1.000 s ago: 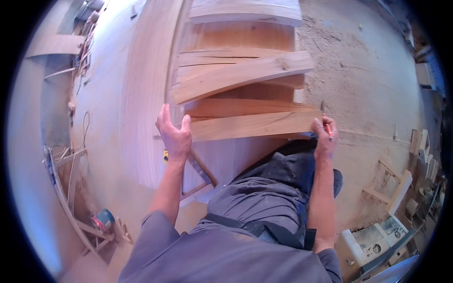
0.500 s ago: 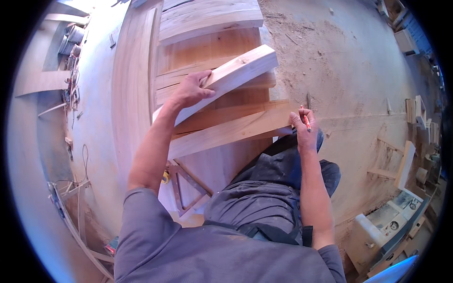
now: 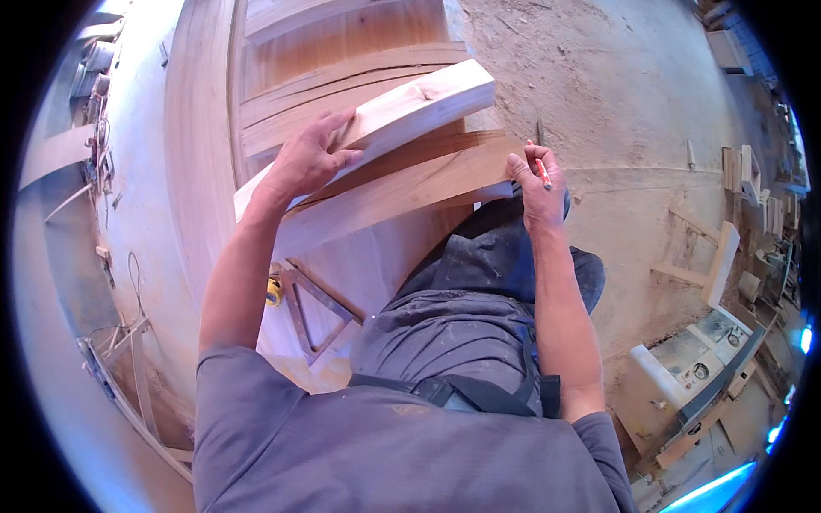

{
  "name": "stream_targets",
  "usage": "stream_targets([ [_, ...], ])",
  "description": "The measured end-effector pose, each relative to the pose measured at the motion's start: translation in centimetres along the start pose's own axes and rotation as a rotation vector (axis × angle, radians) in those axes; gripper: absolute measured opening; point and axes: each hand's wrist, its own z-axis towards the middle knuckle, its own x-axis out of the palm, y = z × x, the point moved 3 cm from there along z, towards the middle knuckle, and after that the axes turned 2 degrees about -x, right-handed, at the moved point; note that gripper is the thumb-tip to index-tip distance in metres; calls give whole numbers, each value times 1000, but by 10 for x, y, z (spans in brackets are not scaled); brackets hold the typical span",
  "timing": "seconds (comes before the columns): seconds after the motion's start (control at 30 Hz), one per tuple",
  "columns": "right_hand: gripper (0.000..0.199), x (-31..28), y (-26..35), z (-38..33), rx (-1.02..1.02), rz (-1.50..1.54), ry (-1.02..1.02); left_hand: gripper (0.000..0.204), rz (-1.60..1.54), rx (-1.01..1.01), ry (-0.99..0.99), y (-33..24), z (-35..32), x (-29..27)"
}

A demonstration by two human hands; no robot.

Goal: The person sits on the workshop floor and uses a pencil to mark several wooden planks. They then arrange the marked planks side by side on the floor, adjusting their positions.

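My left hand (image 3: 310,158) is closed around a pale squared timber (image 3: 428,96), thumb on the near side and fingers over the far side. The timber lies at a slant above other boards. In my right hand (image 3: 540,192) is a slim red-and-white pencil or marker (image 3: 544,174), held pinched and pointing up. My right thumb and fingers are at the right end of a browner board (image 3: 402,188), which lies nearer to me; whether they also grip it I cannot tell. My left forearm hides part of the boards' left ends.
More cracked boards (image 3: 359,79) lie across a wide wooden panel (image 3: 192,128) beyond. Near my left elbow are a triangular frame (image 3: 318,312) and a yellow tape measure (image 3: 274,292). Sawdust covers the floor (image 3: 633,184); a machine-like box (image 3: 688,363) stands at right.
The view has shifted, so most things sit higher and further left. The timber and the nearer board appear slightly closer together. Both hands keep their holds.
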Motion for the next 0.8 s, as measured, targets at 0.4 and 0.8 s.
stream_targets([
  [0.4,31,-13,-1,-14,19,290,68,103,311,152,-26,-32,-39,19],
  [0.8,28,9,7,-12,-64,-151,-42,104,528,154,-160,-32,-52,60],
])
